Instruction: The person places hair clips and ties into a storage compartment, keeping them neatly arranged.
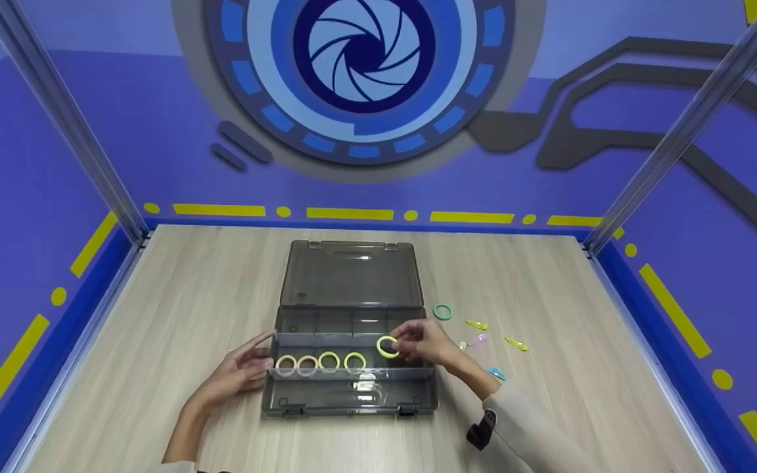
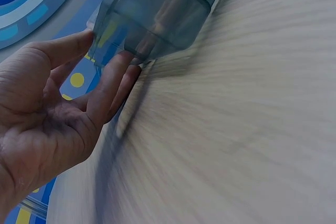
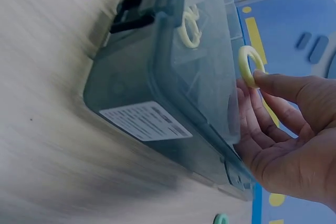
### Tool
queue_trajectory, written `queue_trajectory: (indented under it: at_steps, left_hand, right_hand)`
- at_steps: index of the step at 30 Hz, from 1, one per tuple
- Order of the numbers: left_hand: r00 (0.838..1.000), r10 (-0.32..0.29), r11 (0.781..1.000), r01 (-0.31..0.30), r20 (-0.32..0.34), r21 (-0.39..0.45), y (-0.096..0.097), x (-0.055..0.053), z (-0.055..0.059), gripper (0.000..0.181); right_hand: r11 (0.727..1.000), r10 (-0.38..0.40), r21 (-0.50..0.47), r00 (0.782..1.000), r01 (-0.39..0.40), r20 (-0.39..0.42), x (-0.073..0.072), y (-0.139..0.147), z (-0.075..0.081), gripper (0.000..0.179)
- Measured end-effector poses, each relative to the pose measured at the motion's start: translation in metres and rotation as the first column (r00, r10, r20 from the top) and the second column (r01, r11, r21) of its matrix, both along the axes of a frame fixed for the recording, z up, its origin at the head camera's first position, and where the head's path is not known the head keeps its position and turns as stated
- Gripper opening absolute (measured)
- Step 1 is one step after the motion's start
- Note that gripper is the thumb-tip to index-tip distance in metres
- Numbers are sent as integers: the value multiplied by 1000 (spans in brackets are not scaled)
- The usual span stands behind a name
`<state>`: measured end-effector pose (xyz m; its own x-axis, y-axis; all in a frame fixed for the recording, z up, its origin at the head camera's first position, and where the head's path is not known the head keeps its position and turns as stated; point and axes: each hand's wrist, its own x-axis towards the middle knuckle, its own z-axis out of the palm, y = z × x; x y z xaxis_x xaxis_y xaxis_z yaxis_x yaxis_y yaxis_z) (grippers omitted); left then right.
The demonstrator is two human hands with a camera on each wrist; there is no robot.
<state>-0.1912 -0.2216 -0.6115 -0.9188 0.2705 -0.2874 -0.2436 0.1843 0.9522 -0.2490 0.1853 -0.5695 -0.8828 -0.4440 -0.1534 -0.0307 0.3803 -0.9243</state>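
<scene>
A smoky see-through plastic box (image 1: 351,410) with dividers lies on the table, its lid (image 1: 352,276) laid back. My right hand (image 1: 423,340) pinches a yellow hair tie (image 3: 243,65) between thumb and finger, over the right end of the middle compartment. In that compartment are two peach hair ties (image 1: 278,365) at the left and two yellow ones (image 1: 329,353) beside them. My left hand (image 1: 234,371) rests its fingertips against the box's left side. The left wrist view shows its fingers (image 2: 110,85) fairly straight along the box wall.
Right of the box lie a green hair tie (image 1: 434,312), two yellow hair clips (image 1: 477,325), a pink clip (image 1: 479,339) and a blue clip (image 1: 497,373). Purple-blue panels (image 1: 155,144) and metal posts (image 1: 83,125) border the wooden table (image 1: 181,282).
</scene>
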Motion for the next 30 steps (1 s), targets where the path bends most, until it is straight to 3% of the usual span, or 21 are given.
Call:
queue_trajectory:
  at_steps: [4,6,10,13,19,24,30]
  left_hand:
    - [1000,1,1000,-1,-4,3,-1,0,0,70]
    - [1000,2,1000,-2,1,6,-1,-1,0,70]
    - [1000,4,1000,-4,7,-1,-1,-1,0,69]
    - [1000,10,1000,-10,10,-7,-1,-1,0,68]
    - [999,22,1000,-23,36,5,1,1,-2,67]
    - [1000,15,1000,-15,16,8,1,1,-1,69]
    - [1000,15,1000,-15,17,3,1,1,0,71]
  right_hand:
    - [1000,22,12,998,-21,-61,5,-6,0,18]
    - [999,34,18,995,-33,-98,12,-10,9,17]
    - [997,59,56,980,-49,-190,14,-14,3,13]
    - [994,67,100,969,-44,-239,10,-14,-13,10]
    - [989,72,142,948,-29,-311,14,-18,-19,8]
    - [982,61,188,927,10,-371,16,-25,-22,7]
    - [972,57,232,917,40,-394,17,-30,-23,6]
